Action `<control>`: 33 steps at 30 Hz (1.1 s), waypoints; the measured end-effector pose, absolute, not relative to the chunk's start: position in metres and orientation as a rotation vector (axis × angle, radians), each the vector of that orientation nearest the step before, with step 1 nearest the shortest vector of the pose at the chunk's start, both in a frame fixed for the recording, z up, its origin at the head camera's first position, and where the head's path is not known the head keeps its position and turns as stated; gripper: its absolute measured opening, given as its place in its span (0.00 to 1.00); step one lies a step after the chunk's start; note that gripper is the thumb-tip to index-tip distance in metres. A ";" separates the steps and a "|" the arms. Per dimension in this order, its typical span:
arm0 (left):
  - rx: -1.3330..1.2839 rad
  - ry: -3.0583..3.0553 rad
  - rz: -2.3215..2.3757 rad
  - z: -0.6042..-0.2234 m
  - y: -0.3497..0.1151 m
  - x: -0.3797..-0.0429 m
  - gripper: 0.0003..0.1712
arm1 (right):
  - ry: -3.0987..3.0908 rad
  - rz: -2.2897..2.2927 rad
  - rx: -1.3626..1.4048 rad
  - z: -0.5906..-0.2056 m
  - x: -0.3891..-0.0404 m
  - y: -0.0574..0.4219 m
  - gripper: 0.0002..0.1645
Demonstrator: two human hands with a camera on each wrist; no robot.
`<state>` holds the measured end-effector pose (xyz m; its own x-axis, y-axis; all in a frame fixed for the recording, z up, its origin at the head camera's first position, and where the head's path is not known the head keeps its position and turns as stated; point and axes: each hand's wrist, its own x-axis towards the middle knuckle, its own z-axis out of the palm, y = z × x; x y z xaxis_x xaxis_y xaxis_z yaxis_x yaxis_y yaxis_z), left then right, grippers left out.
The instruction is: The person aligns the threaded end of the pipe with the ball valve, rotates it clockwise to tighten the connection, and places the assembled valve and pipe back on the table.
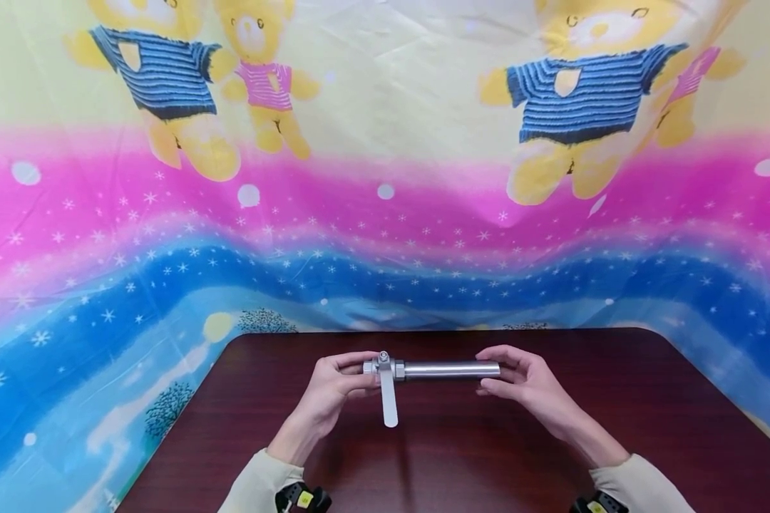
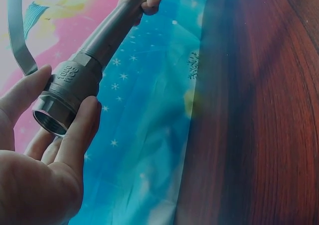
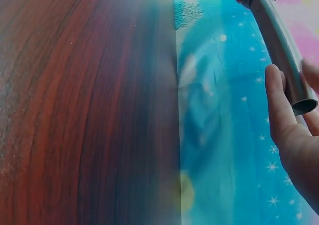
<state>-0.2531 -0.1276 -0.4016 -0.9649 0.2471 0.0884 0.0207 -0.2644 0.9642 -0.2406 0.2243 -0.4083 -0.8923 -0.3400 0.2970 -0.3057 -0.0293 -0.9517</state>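
Note:
A metal ball valve (image 1: 399, 370) with a straight steel pipe (image 1: 452, 370) joined to its right side is held level above the table. My left hand (image 1: 330, 392) grips the valve body, thumb and fingers on either side of it. The valve's flat lever handle (image 1: 390, 406) points toward me, across the pipe. At the pipe's far right end, my right hand (image 1: 535, 385) holds it between thumb and fingers. The left wrist view shows the valve's open threaded end (image 2: 50, 121) and raised lettering on its body. In the right wrist view the pipe's open end (image 3: 304, 107) shows between the fingers.
Below lies a dark reddish wooden table (image 1: 475, 456) with rounded far corners. A cloth (image 1: 385, 214) printed with bears and snowflakes hangs behind it and along its sides. Each wrist carries a black strapped device (image 1: 301, 496) over a pale sleeve (image 1: 259, 481).

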 end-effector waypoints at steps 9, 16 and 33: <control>0.329 1.792 2.380 -0.399 -0.126 -0.255 0.29 | 2.174 -2.142 -0.668 -0.405 -0.241 0.223 0.25; 0.316 1.796 2.379 -0.398 -0.126 -0.255 0.28 | 2.182 -2.137 -0.708 -0.407 -0.242 0.226 0.23; 0.331 1.789 2.386 -0.397 -0.125 -0.255 0.29 | 2.171 -2.131 -0.699 -0.406 -0.243 0.225 0.24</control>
<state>-0.2549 -0.1253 -0.3972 -0.9659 0.2425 0.0912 0.0195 -0.2828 0.9590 -0.2426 0.2250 -0.4058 -0.8996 -0.3248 0.2918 -0.2978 -0.0323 -0.9541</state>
